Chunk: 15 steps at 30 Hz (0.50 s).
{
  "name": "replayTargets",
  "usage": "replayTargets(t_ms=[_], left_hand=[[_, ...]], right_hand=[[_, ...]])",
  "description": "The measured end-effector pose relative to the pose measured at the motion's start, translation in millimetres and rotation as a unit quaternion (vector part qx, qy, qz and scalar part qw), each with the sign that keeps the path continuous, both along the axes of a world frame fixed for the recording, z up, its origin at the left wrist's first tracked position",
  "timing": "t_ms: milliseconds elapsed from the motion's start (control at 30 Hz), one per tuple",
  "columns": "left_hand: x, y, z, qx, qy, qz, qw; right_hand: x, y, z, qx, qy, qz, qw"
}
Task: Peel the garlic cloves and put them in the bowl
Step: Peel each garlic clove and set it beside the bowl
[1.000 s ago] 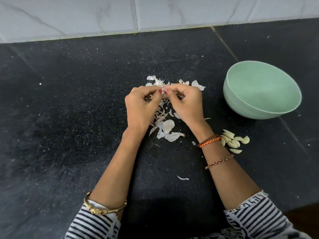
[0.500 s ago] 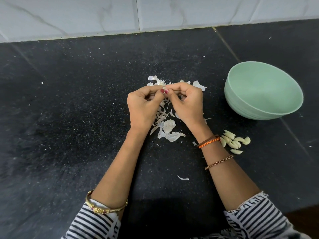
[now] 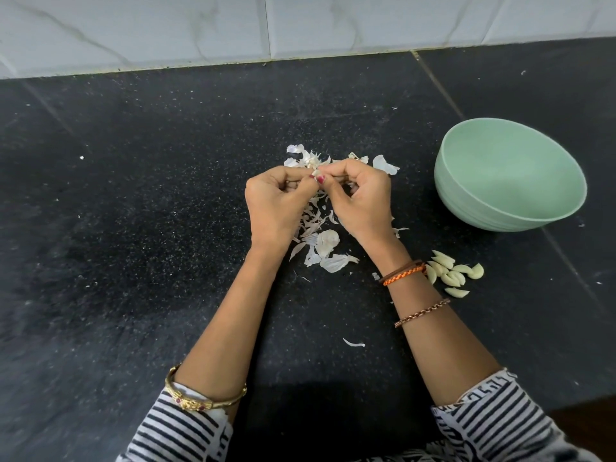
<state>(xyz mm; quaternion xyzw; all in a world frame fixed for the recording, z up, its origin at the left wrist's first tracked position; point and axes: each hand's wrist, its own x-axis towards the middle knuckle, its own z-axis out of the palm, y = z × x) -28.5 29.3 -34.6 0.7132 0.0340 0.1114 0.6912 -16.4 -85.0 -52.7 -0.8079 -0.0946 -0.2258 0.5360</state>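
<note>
My left hand (image 3: 275,203) and my right hand (image 3: 361,198) meet over the black counter, fingers curled, pinching one small garlic clove (image 3: 316,172) between their fingertips; most of the clove is hidden. Papery white garlic skins (image 3: 328,243) lie scattered under and behind the hands. Several peeled garlic cloves (image 3: 450,273) sit in a small pile to the right of my right wrist. The pale green bowl (image 3: 510,176) stands at the right, tilted toward me, with nothing visible inside.
The black speckled counter (image 3: 133,228) runs to a white tiled wall (image 3: 200,28) at the back. A stray skin flake (image 3: 353,343) lies between my forearms. The counter's front edge shows at the lower right.
Both hands stay together on the clove, with only small finger shifts. The view has drifted slightly.
</note>
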Motion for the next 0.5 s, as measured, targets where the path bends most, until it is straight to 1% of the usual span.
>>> replayTargets(t_ms=[200,300,367,433,467,500], left_hand=[[-0.9,-1.5,2.3,-0.053,0.007,-0.005,0.999],[-3.5,-2.8,5.5,-0.079,0.001,-0.015,0.997],[-3.5,-3.2,5.9,-0.084,0.004,-0.009,0.996],[-0.8,-0.9,4.1,-0.085,0.012,0.016,0.996],[0.6,1.0,2.7,-0.085,0.012,0.029,0.996],[1.5,2.8,2.0,-0.079,0.005,0.036,0.996]], right_hand=[[-2.8,0.6,6.8,0.057,0.037,0.038,0.997],[-6.6,1.4,14.4,0.102,0.084,0.071,0.989],[-8.6,2.1,19.1,0.182,0.125,0.079,0.972],[-8.1,-1.0,22.7,0.288,0.143,0.044,0.946],[-6.7,-4.5,23.8,0.315,0.137,0.019,0.939],[-5.4,-7.5,24.4,0.316,0.127,-0.002,0.940]])
